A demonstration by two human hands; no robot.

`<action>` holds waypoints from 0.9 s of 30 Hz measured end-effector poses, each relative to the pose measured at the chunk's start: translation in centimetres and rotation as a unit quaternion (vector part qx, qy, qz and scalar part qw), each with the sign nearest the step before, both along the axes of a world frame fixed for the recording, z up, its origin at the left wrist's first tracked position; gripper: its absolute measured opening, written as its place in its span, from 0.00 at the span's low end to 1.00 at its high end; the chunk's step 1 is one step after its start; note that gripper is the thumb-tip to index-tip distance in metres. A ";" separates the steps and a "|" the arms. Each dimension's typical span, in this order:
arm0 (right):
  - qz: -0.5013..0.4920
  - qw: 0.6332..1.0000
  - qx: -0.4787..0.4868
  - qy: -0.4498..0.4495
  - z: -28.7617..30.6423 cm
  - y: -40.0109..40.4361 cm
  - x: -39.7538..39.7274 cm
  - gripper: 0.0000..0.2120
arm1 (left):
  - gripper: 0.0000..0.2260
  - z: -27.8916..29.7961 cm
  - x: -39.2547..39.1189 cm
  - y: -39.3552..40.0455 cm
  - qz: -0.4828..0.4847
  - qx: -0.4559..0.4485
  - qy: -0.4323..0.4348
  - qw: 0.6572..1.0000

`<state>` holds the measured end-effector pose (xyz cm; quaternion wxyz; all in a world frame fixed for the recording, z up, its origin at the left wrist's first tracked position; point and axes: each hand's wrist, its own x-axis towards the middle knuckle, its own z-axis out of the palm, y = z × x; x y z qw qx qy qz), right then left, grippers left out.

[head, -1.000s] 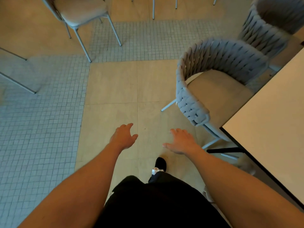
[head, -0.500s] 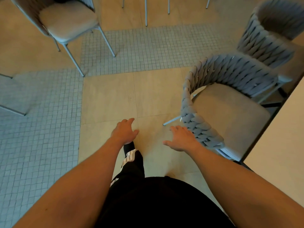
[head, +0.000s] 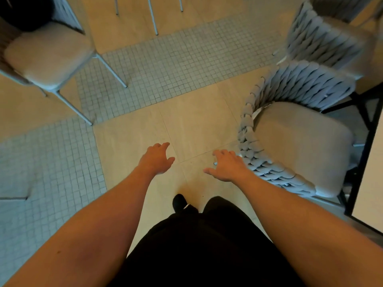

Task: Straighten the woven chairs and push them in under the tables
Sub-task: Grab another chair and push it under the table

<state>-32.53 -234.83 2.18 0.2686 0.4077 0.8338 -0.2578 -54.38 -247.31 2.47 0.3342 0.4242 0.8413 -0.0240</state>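
Observation:
A grey woven chair (head: 267,162) with a beige seat cushion stands at the right, turned at an angle beside the pale table (head: 371,183), whose black frame runs along its edge. A second woven chair (head: 319,36) stands behind it at the upper right. My right hand (head: 226,165) hovers with relaxed fingers just left of the near chair's woven armrest, holding nothing; whether it touches the weave is unclear. Over the bare floor tiles, my left hand (head: 158,158) is spread and empty, well apart from the chair.
A plain metal-legged chair (head: 45,54) with a beige cushion stands at the upper left. More thin chair legs (head: 153,17) show at the top. The floor mixes large beige tiles and grey mosaic (head: 178,65). My dark trousers and shoe (head: 179,200) are below.
I have stepped forward, so the near woven chair and the left chair sit closer and lower in view. Both hands stayed out in front, holding nothing.

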 end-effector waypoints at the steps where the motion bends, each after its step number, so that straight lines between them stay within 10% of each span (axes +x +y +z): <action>1: -0.010 1.000 0.001 0.001 0.1 0.3 -0.5 0.38 | 0.30 0.1 -0.7 0.8 -0.010 0.000 0.001 1.000; 27: -0.248 0.969 -0.003 -0.015 -2.2 20.9 -4.1 0.42 | 0.33 -1.0 -8.3 37.5 -0.315 0.004 0.016 0.949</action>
